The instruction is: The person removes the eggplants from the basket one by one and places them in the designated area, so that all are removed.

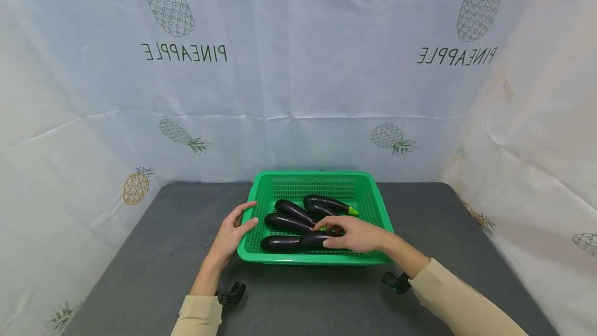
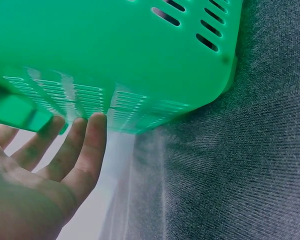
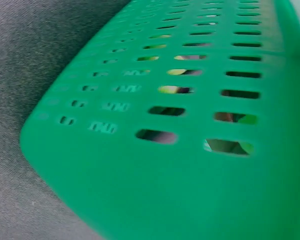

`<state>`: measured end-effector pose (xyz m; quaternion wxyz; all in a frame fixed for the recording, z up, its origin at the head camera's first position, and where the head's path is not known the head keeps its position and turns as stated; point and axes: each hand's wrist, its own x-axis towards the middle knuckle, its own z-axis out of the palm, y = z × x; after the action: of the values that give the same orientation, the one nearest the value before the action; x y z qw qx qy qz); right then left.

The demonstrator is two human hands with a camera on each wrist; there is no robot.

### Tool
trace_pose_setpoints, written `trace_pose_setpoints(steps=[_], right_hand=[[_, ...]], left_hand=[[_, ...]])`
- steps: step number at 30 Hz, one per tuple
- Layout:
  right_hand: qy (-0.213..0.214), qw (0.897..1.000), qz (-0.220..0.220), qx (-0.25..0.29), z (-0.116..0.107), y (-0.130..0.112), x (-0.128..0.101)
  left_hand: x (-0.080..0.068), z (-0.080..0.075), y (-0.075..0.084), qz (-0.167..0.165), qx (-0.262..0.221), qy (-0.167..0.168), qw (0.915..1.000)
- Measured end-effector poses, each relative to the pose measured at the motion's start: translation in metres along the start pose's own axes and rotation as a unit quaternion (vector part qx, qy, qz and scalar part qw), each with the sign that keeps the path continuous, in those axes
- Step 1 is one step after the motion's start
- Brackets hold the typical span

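Observation:
A green perforated basket (image 1: 314,259) holds several dark, glossy eggplants (image 1: 286,222); one (image 1: 326,202) shows a green stem end. At its left side is my left hand (image 1: 231,232), with thumb and index finger reaching to the rim. In the left wrist view, the fingers (image 2: 92,142) are extended near the outer basket wall. My right hand (image 1: 356,235) reaches over the right rim into the basket and grips an eggplant (image 1: 313,240) near the front, thumb on the near side. The fingers partly cover its right end. The basket wall (image 3: 155,190) hides that hand in the right wrist view.
Beneath the basket lies a dark grey table surface (image 1: 308,299). Behind and beside it hangs a pale cloth (image 1: 322,66) printed with pineapples. Black wrist straps (image 1: 231,293) are worn on both forearms, below beige sleeves (image 1: 198,315).

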<state>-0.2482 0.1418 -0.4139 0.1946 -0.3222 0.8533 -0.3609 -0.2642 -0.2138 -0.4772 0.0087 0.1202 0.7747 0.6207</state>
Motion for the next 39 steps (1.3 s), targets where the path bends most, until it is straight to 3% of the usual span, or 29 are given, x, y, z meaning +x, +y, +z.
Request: trace_pose_setpoints(steps=[39], right_hand=[[0.140, 0.990, -0.002, -0.009, -0.031, -0.012, -0.056]], left_hand=[[-0.001, -0.001, 0.001, -0.002, -0.012, -0.003, 0.9999]])
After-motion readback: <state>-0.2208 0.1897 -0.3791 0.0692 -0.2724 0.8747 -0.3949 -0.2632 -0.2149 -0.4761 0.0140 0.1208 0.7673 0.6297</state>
